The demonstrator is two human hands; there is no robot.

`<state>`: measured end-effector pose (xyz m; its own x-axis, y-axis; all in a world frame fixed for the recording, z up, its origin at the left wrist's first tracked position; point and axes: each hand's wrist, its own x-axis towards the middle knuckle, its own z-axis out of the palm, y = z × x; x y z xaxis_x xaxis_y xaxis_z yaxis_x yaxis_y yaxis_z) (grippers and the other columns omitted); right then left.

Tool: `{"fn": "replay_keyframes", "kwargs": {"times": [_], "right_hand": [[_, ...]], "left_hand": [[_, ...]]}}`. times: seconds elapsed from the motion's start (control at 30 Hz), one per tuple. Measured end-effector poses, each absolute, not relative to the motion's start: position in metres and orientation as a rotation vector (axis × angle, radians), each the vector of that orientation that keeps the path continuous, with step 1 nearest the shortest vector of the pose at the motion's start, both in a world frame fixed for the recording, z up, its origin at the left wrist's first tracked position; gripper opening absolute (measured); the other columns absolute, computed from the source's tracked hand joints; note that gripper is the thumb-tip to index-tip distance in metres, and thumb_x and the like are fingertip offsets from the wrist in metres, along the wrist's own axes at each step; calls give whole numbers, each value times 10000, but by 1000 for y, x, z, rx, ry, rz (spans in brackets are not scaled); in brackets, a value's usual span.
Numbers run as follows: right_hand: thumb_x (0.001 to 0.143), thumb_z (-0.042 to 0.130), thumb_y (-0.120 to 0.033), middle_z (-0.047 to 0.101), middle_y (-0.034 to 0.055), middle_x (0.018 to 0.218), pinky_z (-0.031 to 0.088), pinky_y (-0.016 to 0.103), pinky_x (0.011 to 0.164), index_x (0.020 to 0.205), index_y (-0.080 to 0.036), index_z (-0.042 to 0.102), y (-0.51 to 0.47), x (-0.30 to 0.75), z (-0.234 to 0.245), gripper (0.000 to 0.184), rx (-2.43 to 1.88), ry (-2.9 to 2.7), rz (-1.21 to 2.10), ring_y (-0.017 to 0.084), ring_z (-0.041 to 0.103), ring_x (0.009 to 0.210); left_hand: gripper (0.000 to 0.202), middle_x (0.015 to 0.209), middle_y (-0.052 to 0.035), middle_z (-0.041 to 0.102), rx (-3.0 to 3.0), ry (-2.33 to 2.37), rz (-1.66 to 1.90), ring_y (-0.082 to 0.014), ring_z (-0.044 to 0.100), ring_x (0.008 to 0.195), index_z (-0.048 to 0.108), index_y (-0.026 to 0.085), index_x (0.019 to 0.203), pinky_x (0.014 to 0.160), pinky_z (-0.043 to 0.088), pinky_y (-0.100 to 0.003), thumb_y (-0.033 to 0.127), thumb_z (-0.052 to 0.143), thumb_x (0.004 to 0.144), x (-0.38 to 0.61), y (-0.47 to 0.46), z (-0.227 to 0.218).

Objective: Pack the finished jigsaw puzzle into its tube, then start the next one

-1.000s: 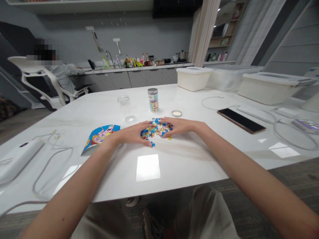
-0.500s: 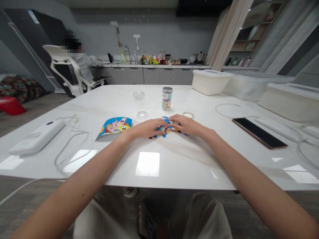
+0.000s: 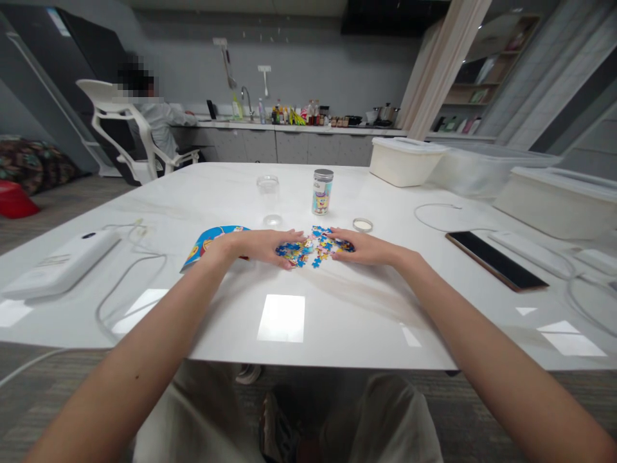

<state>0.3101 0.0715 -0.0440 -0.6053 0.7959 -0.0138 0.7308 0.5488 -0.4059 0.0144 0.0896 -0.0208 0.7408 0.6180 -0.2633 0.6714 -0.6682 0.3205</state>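
A loose heap of colourful jigsaw puzzle pieces [image 3: 315, 246] lies on the white table between my hands. At the heap's left side is my left hand [image 3: 270, 246], its thumb and fingers spread around some pieces. My right hand [image 3: 360, 247] curves around the right side, fingers apart and touching pieces. Partly behind my left wrist lies a curled blue cartoon picture sheet [image 3: 207, 241]. Beyond the heap stands a cartoon-printed can [image 3: 322, 193] with a metal lid. A clear plastic jar [image 3: 268, 199] stands left of it, and a round lid [image 3: 362, 224] lies to the right.
On the right are a dark phone [image 3: 496, 260], white cables and several lidded storage boxes [image 3: 407, 161]. A white device [image 3: 62, 263] with a cable lies at left. The table's near edge [image 3: 318, 366] is close to my lap. A person [image 3: 157, 125] sits in a white chair across the room.
My hands have moved apart, the left one to the left, uncovering more of the pieces. The heap is spread wider. My left hand now covers part of the picture sheet.
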Motion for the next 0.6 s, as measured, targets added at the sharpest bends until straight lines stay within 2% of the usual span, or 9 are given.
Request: {"fn": "replay_keyframes", "kwargs": {"times": [0.1,0.2,0.33,0.43,0.6], "right_hand": [[889,491,-549,354,81,1530,272,467,1165,1426,-228,443,73,303,-49,627,-1201,-2579,565,274,359,1394],[892,512,-498,431,79,1488,315,474,1141,1383,-237,489,73,300,-52,557,-1116,-2547,562,280,404,1365],[902,506,-457,515,88,1417,370,466,1102,1353,-226,504,72,297,-52,507,-993,-2526,557,271,485,1295],[907,508,-404,539,87,1387,399,456,1074,1335,-233,508,70,292,-51,461,-946,-2511,565,258,516,1256],[934,460,-373,553,94,1363,407,458,1059,1342,-233,490,72,290,-50,432,-931,-2484,564,240,521,1242]], "left_hand": [[723,1580,-64,190,2547,977,-158,-265,285,1423,272,275,1493,1150,234,-389,526,525,864,21,87,-21],[571,1564,-54,254,2578,970,-50,-224,289,1423,317,246,1476,1155,235,-357,449,401,949,31,85,-26],[509,1567,-90,251,2615,969,69,-212,238,1442,360,176,1449,1171,207,-344,362,369,976,50,81,-35],[453,1572,-69,256,2656,858,181,-207,211,1452,407,198,1411,1179,200,-350,332,376,980,62,76,-38],[412,1553,-87,302,2689,771,249,-199,283,1424,444,184,1357,1159,250,-338,316,399,969,63,75,-36]]}}
